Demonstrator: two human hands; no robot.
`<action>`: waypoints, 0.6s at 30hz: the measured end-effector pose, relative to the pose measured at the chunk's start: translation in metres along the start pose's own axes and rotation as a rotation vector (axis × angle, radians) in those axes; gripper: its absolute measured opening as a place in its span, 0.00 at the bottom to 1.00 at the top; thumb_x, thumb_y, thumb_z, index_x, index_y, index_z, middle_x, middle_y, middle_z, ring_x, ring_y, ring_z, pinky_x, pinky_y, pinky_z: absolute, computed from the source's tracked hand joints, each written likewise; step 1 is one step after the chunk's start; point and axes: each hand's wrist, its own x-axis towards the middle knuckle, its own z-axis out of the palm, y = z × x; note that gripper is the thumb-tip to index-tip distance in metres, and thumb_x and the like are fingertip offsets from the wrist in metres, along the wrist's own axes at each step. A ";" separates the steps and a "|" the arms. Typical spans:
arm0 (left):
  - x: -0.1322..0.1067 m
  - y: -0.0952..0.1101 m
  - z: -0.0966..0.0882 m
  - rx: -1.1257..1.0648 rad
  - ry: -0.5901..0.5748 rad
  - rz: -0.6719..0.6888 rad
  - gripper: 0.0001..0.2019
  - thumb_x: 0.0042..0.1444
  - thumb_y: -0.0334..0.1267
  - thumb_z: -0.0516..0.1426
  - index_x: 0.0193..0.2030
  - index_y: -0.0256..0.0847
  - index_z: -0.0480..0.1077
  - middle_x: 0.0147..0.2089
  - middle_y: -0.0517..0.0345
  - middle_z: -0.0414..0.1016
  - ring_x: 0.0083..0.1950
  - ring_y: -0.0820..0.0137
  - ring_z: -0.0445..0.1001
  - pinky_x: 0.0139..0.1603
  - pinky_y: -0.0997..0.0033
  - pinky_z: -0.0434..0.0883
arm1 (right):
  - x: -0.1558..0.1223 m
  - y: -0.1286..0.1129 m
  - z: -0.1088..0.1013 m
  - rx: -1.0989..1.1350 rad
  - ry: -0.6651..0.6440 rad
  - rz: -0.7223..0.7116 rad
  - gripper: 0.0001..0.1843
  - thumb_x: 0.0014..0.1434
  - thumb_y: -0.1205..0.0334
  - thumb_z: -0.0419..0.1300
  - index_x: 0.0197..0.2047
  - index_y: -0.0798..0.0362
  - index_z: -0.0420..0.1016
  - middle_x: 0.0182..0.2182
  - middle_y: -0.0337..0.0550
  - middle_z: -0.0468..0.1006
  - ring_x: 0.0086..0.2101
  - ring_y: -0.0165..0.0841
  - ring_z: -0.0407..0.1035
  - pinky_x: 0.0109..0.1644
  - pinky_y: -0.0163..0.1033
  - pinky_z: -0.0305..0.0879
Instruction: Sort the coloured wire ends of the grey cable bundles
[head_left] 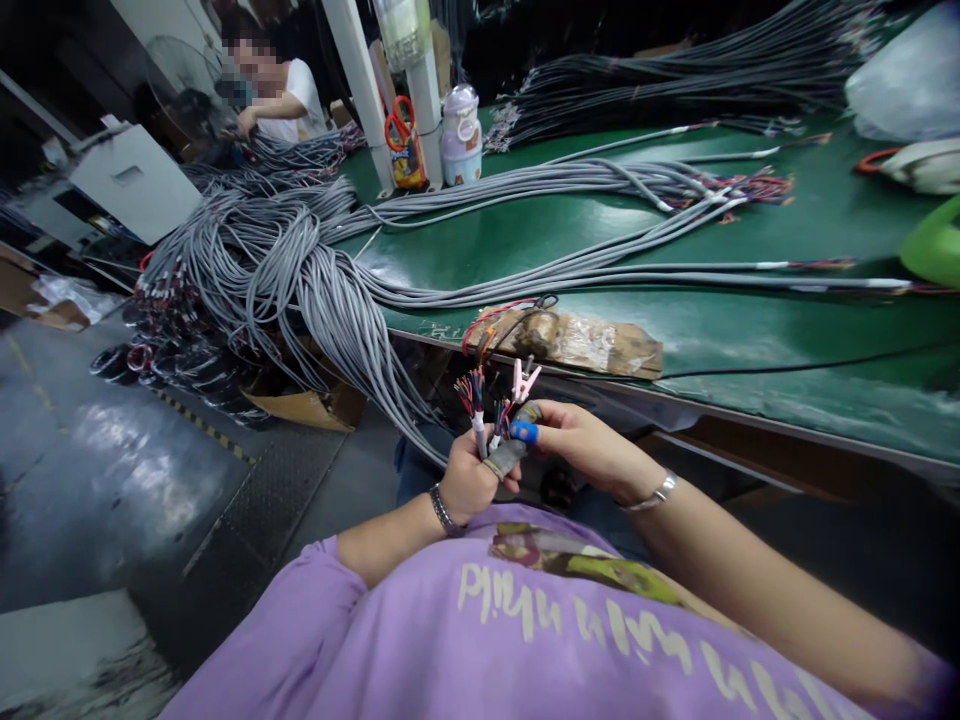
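Note:
My left hand [471,478] is closed around a grey cable [481,436]. From the cable's stripped upper end fans a bundle of thin coloured wires [470,392]. A second, shorter bunch of coloured wires [501,416] stands beside it, between my hands. My right hand [592,445] pinches at this bunch with thumb and forefinger; the exact grip is partly hidden. Blue tape [523,432] wraps a digit of the right hand, and grey wrapping covers fingers on both hands. Just above the right fingertips is a pale pink clip [525,380].
A wooden board [630,352] with a taped-down device lies at the edge of the green bench [720,340]. Long grey cables [345,300] drape off the bench to the left. A cup [461,140] and orange-handled scissors [401,125] stand behind. Another person [296,100] works at the far left.

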 end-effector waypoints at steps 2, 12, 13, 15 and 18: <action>0.000 -0.001 0.000 -0.005 0.008 0.000 0.23 0.44 0.55 0.66 0.27 0.37 0.65 0.19 0.63 0.69 0.17 0.77 0.67 0.19 0.77 0.67 | 0.000 0.001 -0.001 0.003 0.006 0.004 0.21 0.39 0.46 0.73 0.25 0.54 0.73 0.21 0.34 0.70 0.24 0.26 0.57 0.28 0.34 0.53; 0.002 -0.006 0.000 -0.038 0.046 -0.004 0.22 0.47 0.55 0.64 0.27 0.37 0.65 0.20 0.63 0.69 0.17 0.78 0.66 0.18 0.78 0.64 | -0.003 0.008 0.012 0.265 0.098 0.013 0.10 0.42 0.60 0.67 0.22 0.52 0.69 0.18 0.33 0.66 0.21 0.26 0.59 0.26 0.35 0.58; 0.001 -0.006 0.000 -0.040 0.037 -0.010 0.22 0.46 0.55 0.65 0.28 0.37 0.65 0.20 0.64 0.68 0.17 0.78 0.66 0.18 0.78 0.65 | -0.001 0.008 0.012 0.394 0.103 0.022 0.11 0.43 0.60 0.66 0.21 0.51 0.67 0.18 0.33 0.65 0.20 0.26 0.59 0.26 0.35 0.59; -0.001 -0.007 0.000 -0.042 0.007 -0.028 0.22 0.45 0.55 0.66 0.29 0.37 0.66 0.20 0.64 0.68 0.17 0.78 0.66 0.18 0.77 0.65 | 0.002 0.006 0.008 0.648 0.209 -0.027 0.12 0.44 0.62 0.65 0.21 0.51 0.64 0.18 0.32 0.63 0.20 0.25 0.58 0.26 0.34 0.62; -0.003 -0.009 -0.004 -0.062 0.006 -0.021 0.22 0.45 0.54 0.66 0.29 0.36 0.67 0.20 0.63 0.69 0.17 0.77 0.66 0.18 0.77 0.66 | 0.004 0.006 -0.002 0.816 0.287 -0.068 0.10 0.47 0.64 0.65 0.23 0.51 0.66 0.21 0.32 0.64 0.21 0.23 0.58 0.31 0.32 0.67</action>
